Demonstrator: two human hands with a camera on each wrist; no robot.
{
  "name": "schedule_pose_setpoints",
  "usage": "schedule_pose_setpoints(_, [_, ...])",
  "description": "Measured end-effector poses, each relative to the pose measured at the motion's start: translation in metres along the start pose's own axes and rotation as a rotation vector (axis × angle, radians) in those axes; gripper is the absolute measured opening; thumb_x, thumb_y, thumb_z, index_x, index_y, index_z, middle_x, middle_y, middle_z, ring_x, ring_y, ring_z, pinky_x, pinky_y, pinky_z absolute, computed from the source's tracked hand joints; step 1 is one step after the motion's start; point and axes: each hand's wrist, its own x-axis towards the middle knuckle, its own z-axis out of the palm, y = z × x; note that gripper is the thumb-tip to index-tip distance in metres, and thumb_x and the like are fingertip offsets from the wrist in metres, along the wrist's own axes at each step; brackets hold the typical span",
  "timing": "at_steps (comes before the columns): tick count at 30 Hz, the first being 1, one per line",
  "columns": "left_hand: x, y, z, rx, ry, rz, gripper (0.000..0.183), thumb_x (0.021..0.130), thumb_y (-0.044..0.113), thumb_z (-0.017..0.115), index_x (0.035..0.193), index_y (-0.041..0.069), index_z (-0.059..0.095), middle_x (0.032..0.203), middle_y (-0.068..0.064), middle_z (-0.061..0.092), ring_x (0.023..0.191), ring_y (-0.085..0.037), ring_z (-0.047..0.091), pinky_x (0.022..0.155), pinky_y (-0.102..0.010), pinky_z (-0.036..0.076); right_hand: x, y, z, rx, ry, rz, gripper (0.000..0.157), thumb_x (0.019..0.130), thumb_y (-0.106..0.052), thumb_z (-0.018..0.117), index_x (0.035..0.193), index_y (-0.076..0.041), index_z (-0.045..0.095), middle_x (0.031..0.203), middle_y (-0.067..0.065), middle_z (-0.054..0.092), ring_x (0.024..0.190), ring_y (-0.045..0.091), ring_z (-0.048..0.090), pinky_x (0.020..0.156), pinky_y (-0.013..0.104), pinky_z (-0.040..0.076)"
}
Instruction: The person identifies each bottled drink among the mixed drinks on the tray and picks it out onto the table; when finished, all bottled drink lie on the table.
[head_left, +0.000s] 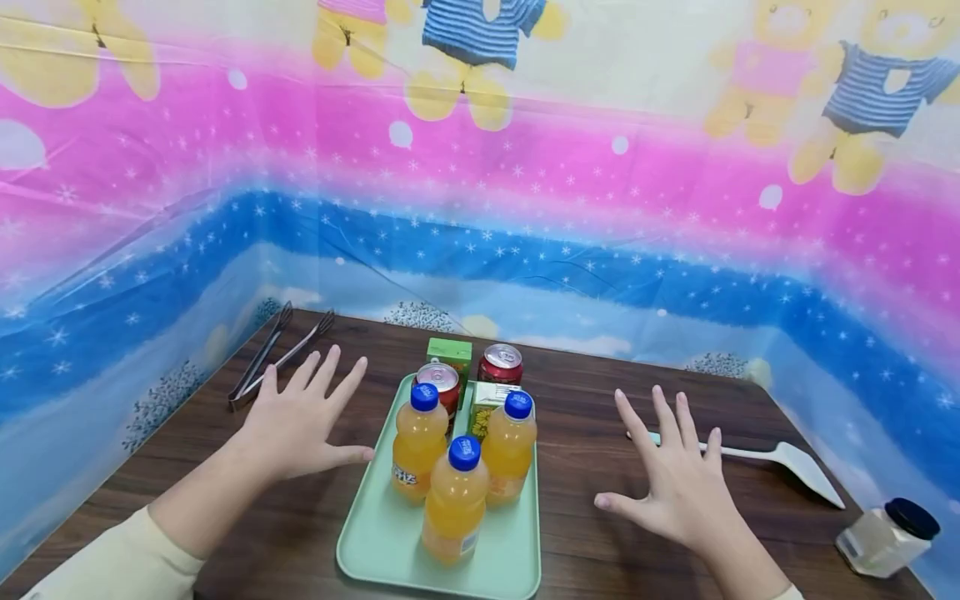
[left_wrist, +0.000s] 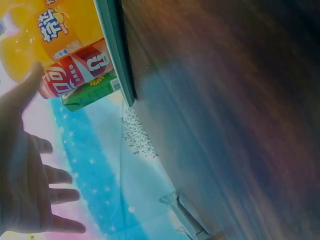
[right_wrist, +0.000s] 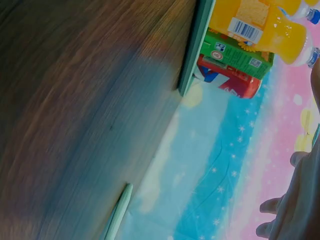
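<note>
Both hands hover over the table with fingers spread and nothing in them. The left hand (head_left: 292, 425) is left of a pale green tray (head_left: 375, 546), its thumb tip near the tray's edge. To the tray's right is the right hand (head_left: 678, 483), farther from the rim. Three orange soda bottles stand on the tray: a front one (head_left: 453, 508), a left one (head_left: 418, 442) and a right one (head_left: 512, 450), all with blue caps. Behind them are a red can (head_left: 438, 382), another red can (head_left: 501, 363), a green carton (head_left: 450, 352) and a second carton (head_left: 487, 404), partly hidden by the bottles.
Metal tongs (head_left: 258, 358) lie at the table's back left. On the right side are a white-headed spatula (head_left: 806, 471), its handle partly behind the right hand, and a clear jar (head_left: 881, 542) with a black lid. A printed cloth (head_left: 525, 200) surrounds the wooden table (head_left: 592, 396).
</note>
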Motion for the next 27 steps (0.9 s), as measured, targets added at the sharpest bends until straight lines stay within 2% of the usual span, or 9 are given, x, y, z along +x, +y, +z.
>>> schedule_pose_setpoints(5, [0.005,0.001,0.002,-0.035,-0.06,-0.041,0.097,0.079,0.073,0.046,0.146,0.006,0.027,0.141,-0.028,0.035,0.123,-0.046,0.038,0.092,-0.069,0.029,0.004,-0.003,0.001,0.113,0.026,-0.005,0.112,0.064,-0.078,0.059,0.151,-0.033,0.004,0.153,0.019,0.006,0.138,0.042,0.001,0.091,0.078,0.012])
schedule_pose_setpoints(8, [0.008,0.001,0.004,-0.05,-0.09,-0.069,0.089,0.083,0.065,0.051,0.143,0.001,0.033,0.131,-0.029,0.046,0.112,-0.046,0.048,0.086,-0.063,0.04,0.006,-0.008,0.003,0.217,0.027,-0.01,0.113,0.065,-0.072,0.064,0.151,-0.032,0.003,0.153,0.019,0.007,0.138,0.043,0.003,0.094,0.075,0.013])
schedule_pose_setpoints(11, [0.009,0.001,0.008,-0.099,-0.124,-0.112,0.084,0.084,0.057,0.057,0.14,-0.002,0.036,0.125,-0.03,0.049,0.107,-0.045,0.051,0.079,-0.058,0.047,0.009,-0.013,0.005,0.303,0.025,-0.015,0.111,0.068,-0.067,0.068,0.151,-0.031,0.003,0.152,0.019,0.012,0.137,0.044,0.008,0.095,0.073,0.016])
schedule_pose_setpoints(15, [0.013,0.004,0.014,-0.232,-0.175,-0.207,0.088,0.086,0.057,0.054,0.143,-0.005,0.028,0.129,-0.035,0.043,0.111,-0.048,0.048,0.077,-0.058,0.047,0.01,-0.019,0.007,0.404,0.041,-0.029,0.106,0.073,-0.057,0.07,0.151,-0.031,0.003,0.149,0.018,0.018,0.134,0.043,0.02,0.092,0.072,0.026])
schedule_pose_setpoints(19, [0.018,0.009,0.019,-0.357,-0.207,-0.279,0.09,0.088,0.056,0.052,0.144,-0.007,0.019,0.134,-0.037,0.036,0.117,-0.049,0.043,0.082,-0.06,0.044,0.011,-0.022,0.009,0.518,0.056,-0.056,0.102,0.076,-0.047,0.073,0.151,-0.03,0.004,0.147,0.016,0.02,0.129,0.039,0.028,0.088,0.069,0.033])
schedule_pose_setpoints(23, [0.024,0.013,0.025,-0.452,-0.213,-0.316,0.084,0.09,0.049,0.054,0.141,-0.01,0.024,0.135,-0.036,0.036,0.12,-0.048,0.04,0.089,-0.061,0.04,0.012,-0.027,0.011,0.604,0.052,-0.068,0.1,0.078,-0.041,0.073,0.151,-0.029,0.005,0.147,0.015,0.021,0.129,0.037,0.03,0.09,0.067,0.035])
schedule_pose_setpoints(27, [0.028,0.016,0.028,-0.569,-0.229,-0.342,0.075,0.091,0.043,0.057,0.135,-0.013,0.034,0.131,-0.034,0.042,0.118,-0.046,0.044,0.088,-0.058,0.042,0.014,-0.034,0.015,0.679,0.059,-0.086,0.1,0.076,-0.037,0.075,0.15,-0.028,0.008,0.148,0.011,0.024,0.13,0.034,0.031,0.093,0.065,0.034])
